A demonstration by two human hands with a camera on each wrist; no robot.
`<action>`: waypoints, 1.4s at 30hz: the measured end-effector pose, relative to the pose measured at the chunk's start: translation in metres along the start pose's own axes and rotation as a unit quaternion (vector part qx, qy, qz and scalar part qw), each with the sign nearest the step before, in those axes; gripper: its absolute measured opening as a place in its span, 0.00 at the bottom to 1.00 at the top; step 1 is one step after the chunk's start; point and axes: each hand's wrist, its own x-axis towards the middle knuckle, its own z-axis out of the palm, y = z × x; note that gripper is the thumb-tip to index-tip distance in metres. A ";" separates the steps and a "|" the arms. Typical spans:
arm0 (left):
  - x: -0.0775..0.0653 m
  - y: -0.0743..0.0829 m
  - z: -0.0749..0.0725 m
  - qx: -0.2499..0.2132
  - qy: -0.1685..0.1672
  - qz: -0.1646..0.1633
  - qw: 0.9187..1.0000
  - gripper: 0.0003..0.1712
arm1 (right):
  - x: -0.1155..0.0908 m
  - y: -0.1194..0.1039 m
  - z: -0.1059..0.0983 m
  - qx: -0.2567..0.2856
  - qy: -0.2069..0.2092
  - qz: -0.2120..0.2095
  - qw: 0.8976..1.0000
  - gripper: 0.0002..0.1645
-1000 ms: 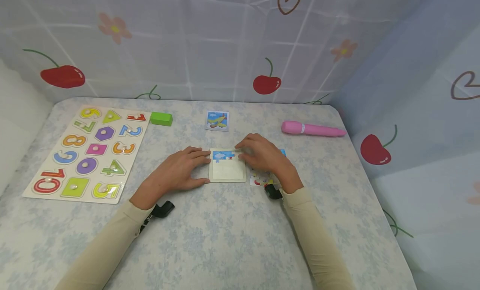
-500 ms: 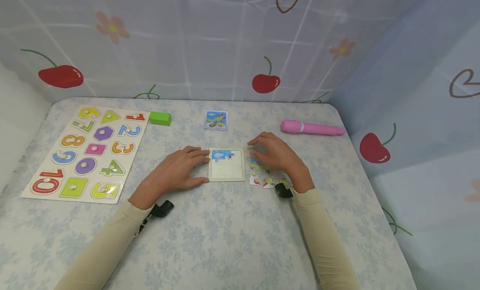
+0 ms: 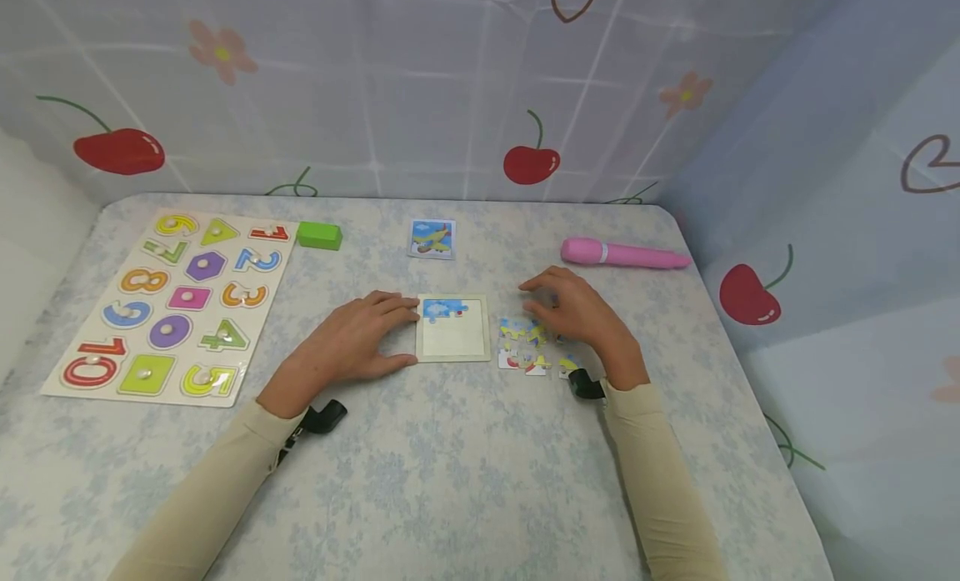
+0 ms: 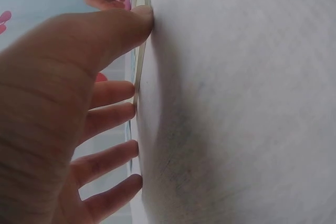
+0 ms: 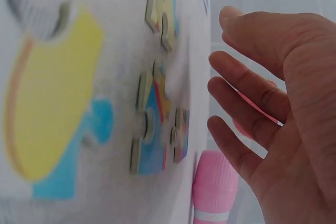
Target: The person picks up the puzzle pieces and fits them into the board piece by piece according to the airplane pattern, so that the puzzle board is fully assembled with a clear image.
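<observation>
My left hand (image 3: 348,339) rests at the left side of a small square jigsaw tray (image 3: 453,341), its straight fingertips and thumb touching the rim. Joined blue sky pieces (image 3: 444,308) fill part of the tray's top row. Right of the tray lie several loose puzzle pieces (image 3: 522,359), mostly yellow, white and blue. My right hand (image 3: 583,310) is over their right side, fingers loosely bent and nothing between them. It covers some of the pieces in the head view. In the right wrist view, a yellow and blue piece (image 5: 55,87) lies close to the camera.
Behind the tray lies an airplane picture card (image 3: 432,239). A pink wand-shaped object (image 3: 626,254) is at the back right. At the left are a number and shape board (image 3: 161,373) and a green block (image 3: 319,236). A patterned curtain (image 3: 420,89) hangs behind the table.
My right hand has moved right, away from the tray and over the loose pieces, uncovering the tray's right side and more pieces. My left hand has stayed at the tray's rim.
</observation>
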 end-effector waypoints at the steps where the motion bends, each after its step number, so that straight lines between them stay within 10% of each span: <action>1: 0.000 0.000 0.000 0.000 0.000 0.000 1.000 0.38 | -0.001 0.002 0.000 0.001 0.001 0.003 1.000 0.19; 42: -0.001 -0.001 0.002 -0.004 0.010 0.006 1.000 0.37 | -0.022 0.049 -0.026 0.015 -0.031 0.033 0.999 0.28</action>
